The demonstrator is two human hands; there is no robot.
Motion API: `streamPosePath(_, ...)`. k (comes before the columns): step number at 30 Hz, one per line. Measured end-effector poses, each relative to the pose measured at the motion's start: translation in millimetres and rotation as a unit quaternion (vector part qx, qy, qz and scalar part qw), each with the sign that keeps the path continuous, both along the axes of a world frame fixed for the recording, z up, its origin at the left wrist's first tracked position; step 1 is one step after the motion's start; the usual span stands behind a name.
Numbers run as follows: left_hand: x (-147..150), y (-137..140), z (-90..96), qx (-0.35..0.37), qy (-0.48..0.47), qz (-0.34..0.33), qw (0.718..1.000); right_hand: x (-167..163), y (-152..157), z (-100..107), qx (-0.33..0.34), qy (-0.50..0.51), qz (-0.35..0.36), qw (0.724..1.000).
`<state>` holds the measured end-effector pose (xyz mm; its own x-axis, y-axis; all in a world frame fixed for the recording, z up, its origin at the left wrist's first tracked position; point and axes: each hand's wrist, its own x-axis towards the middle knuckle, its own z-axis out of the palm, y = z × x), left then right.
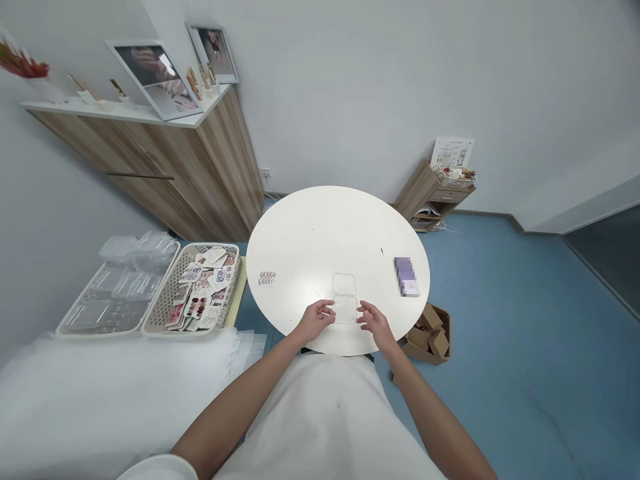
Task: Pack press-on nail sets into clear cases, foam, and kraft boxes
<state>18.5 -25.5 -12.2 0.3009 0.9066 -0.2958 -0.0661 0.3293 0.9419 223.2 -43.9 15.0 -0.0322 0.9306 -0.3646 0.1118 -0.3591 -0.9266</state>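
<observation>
A clear plastic case (345, 311) lies on the white oval table (320, 227) close to its front edge. Its hinged lid (345, 285) is folded back, away from me. My left hand (315, 321) grips the left edge of the case with curled fingers and thumb. On the opposite edge, the bent fingers of my right hand (375, 324) hold the case too. No contents can be made out through the clear plastic. To the left on the table lies a small card of press-on nails (267, 279). A pixelated purple stack (406, 276) sits at the right.
Left of the table stand a basket of nail cards (165, 300) and a basket of clear plastic boxes (70, 327). A cardboard box (425, 355) with smaller brown boxes is on the floor at right. Behind are a wooden cabinet (220, 160) and a small shelf (417, 187).
</observation>
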Motion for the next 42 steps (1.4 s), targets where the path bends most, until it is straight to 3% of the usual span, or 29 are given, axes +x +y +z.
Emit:
streamPosePath(9,16.9,4.4,-26.9,-0.011,0.047,0.043,0.998,0.7,-0.3,-22.9,-0.049,-0.023,0.007,0.998)
streamPosePath(18,33.4,6.0,-47.5,-0.041,0.208,0.068,0.975,1.6,9.8,-54.9,-0.078,-0.068,0.009,0.995)
streamPosePath(26,38.5,3.7,-48.3,-0.071,0.261,0.067,0.960,10.8,8.3,-68.3,-0.092,-0.086,0.015,0.992)
streamPosePath(32,42.6,-5.2,-49.4,-0.100,0.246,0.079,0.961,13.3,6.1,-73.6,-0.122,-0.056,0.036,0.990)
streamPosePath(42,61.1,25.2,-39.7,-0.119,0.211,0.141,0.960,20.0,46.2,-71.1,-0.101,-0.034,0.052,0.993)
